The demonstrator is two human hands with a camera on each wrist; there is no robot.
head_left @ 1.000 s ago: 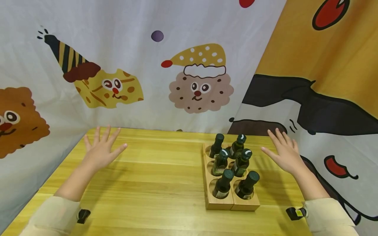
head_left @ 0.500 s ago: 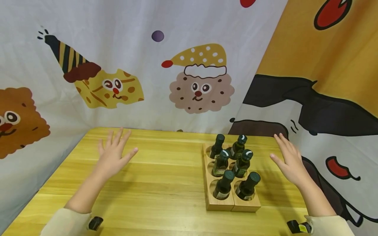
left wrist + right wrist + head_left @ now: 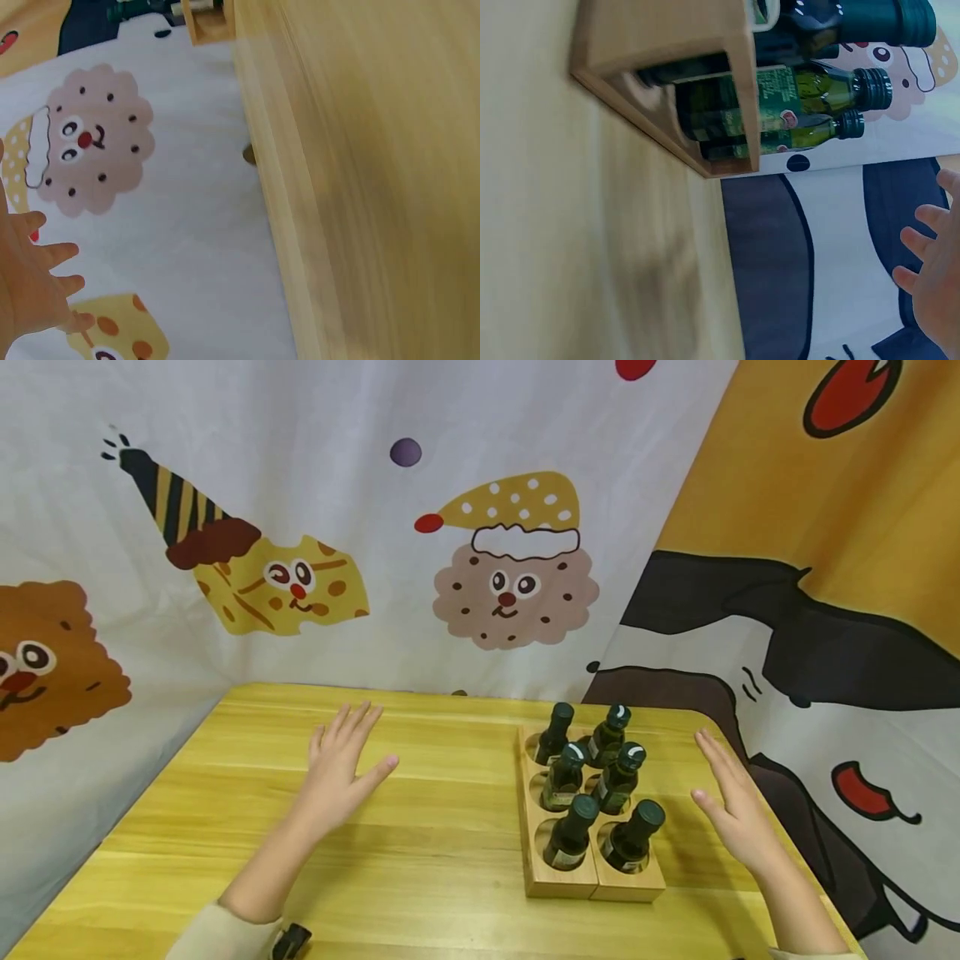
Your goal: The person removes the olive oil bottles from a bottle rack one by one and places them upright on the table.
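Several small dark green glass bottles stand upright in two rows in a wooden rack [image 3: 558,889] on the right half of the table; a front bottle [image 3: 570,833] and its neighbour [image 3: 633,837] have plain caps. My left hand [image 3: 341,777] hovers left of the rack, fingers spread, holding nothing. To the rack's right hangs my right hand [image 3: 738,814], also holding nothing, its fingers extended and thumb apart. In the right wrist view, green labels show on the bottles [image 3: 780,97] through the rack's open side. The left wrist view shows just part of the left hand [image 3: 34,281].
The yellow wooden table [image 3: 427,860] meets a printed cloth curtain [image 3: 322,660] at its back edge. The cloth also hangs along both sides. A small black device [image 3: 291,941] sits at the left sleeve cuff.
My left hand has moved right, toward the rack, and slightly nearer the body. My right hand has come down a little and turned more edge-on. Rack and bottles stay in place.
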